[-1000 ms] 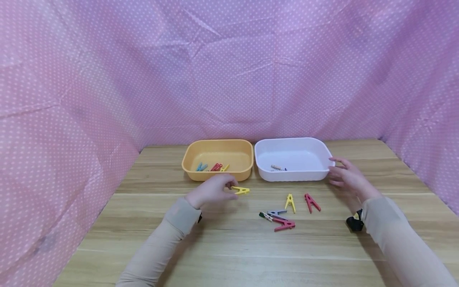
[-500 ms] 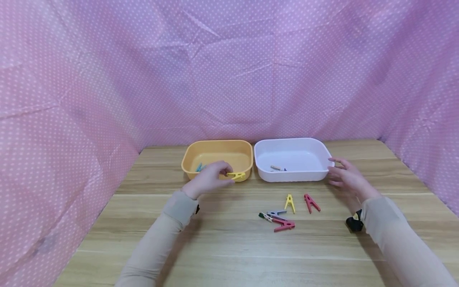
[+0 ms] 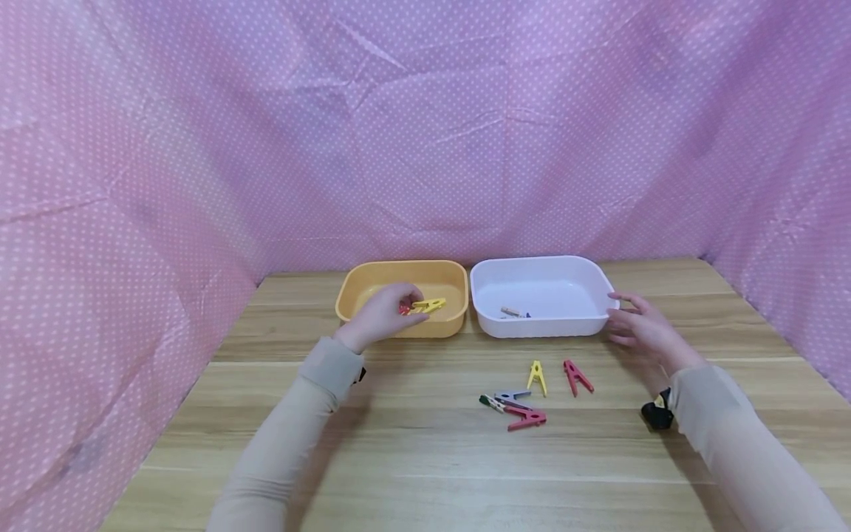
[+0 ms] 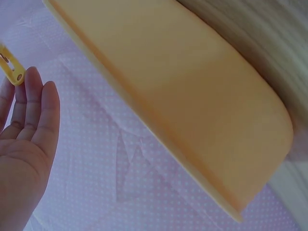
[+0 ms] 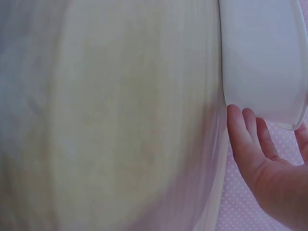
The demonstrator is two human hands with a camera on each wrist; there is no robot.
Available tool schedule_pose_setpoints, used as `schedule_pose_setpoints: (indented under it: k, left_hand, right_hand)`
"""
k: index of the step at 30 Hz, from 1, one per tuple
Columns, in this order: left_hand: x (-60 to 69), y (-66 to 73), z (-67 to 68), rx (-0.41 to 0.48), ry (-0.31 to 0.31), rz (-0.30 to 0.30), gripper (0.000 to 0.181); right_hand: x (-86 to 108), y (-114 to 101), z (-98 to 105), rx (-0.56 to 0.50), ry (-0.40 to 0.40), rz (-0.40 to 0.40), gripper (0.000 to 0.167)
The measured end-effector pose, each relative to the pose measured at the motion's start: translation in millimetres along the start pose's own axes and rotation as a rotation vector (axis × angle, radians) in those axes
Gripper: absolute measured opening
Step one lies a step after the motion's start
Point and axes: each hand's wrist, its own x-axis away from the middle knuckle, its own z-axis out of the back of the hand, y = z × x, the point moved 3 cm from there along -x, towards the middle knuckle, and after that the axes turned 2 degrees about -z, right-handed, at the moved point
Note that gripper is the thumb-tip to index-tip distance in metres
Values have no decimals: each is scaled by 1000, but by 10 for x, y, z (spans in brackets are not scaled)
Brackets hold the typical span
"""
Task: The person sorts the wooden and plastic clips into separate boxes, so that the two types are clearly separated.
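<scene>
The left grip [image 3: 377, 318] pinches a yellow clothespin [image 3: 436, 303] over an orange tray [image 3: 452, 323]; the right grip [image 3: 643, 331], spread apart, touches a white tray [image 3: 545, 327] on its left.

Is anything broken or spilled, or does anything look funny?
Nothing looks broken or spilled, and both the orange tub and white tub sit flat. The one messy spot is in front of the white tub: a red clip, grey clip and green clip are jumbled together on the table.
</scene>
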Motion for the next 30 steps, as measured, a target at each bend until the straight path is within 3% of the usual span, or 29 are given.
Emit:
schedule_pose_setpoints:
  k: [14, 24, 30]
  left_hand:
    - [-85, -64, 183, -5, -25, 55, 31]
    - [-194, -116, 363, -88, -43, 92, 34]
    - [-302, -141, 448, -64, -83, 129, 35]
  right_hand:
    - [14, 0, -1, -23, -5, 9, 49]
    - [11, 6, 5, -19, -3, 23, 48]
    - [11, 4, 2, -39, -8, 30, 35]
